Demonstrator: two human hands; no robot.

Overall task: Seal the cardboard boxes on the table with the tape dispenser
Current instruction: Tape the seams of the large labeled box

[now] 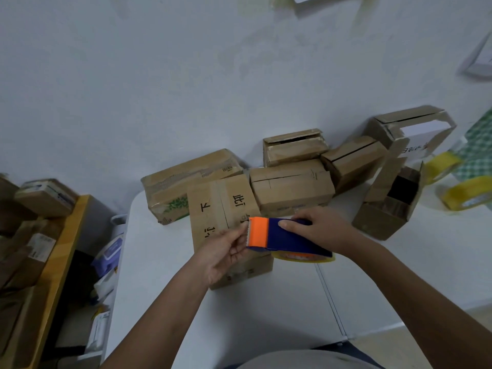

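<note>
A blue tape dispenser (pixel 290 237) with an orange toothed head and a yellow tape roll hangs over the near cardboard box (pixel 213 209), which bears black printed characters. My right hand (pixel 319 230) grips the dispenser's blue body from the right. My left hand (pixel 226 251) pinches at the orange cutter end, where the tape end comes out. Several more cardboard boxes (pixel 290 187) lie behind on the white table (pixel 266 302). An open box (pixel 391 206) stands at the right.
Two yellow tape rolls (pixel 466 194) lie at the far right by a green checked cloth (pixel 479 150). A wooden shelf (pixel 58 262) with more packages stands left of the table. A white wall rises behind the boxes.
</note>
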